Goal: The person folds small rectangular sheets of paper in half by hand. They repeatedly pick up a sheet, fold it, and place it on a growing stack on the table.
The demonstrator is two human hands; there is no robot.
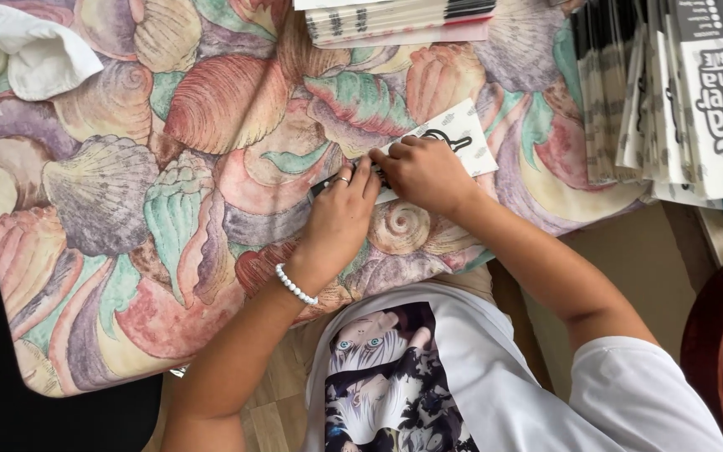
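Both hands work on a white printed paper sleeve [453, 138] that lies flat on the shell-patterned tablecloth [127, 184], near the table's front edge, directly ahead of the person. The left hand [340, 213], with a ring and a white bead bracelet [296, 285], presses its fingertips down on the sleeve's near end; this pins the paper so it does not slide. The right hand [424, 172] lies curled over the same end, fingers closed on the paper edge, apparently folding or creasing it, though the fingers hide the exact contact. The far half of the sleeve stays uncovered and flat.

A stack of similar sleeves [679, 92] stands fanned at the right edge, within reach. A second flat stack [399, 21] sits at the far side. A white cloth [31, 50] lies at the far left corner, well apart.
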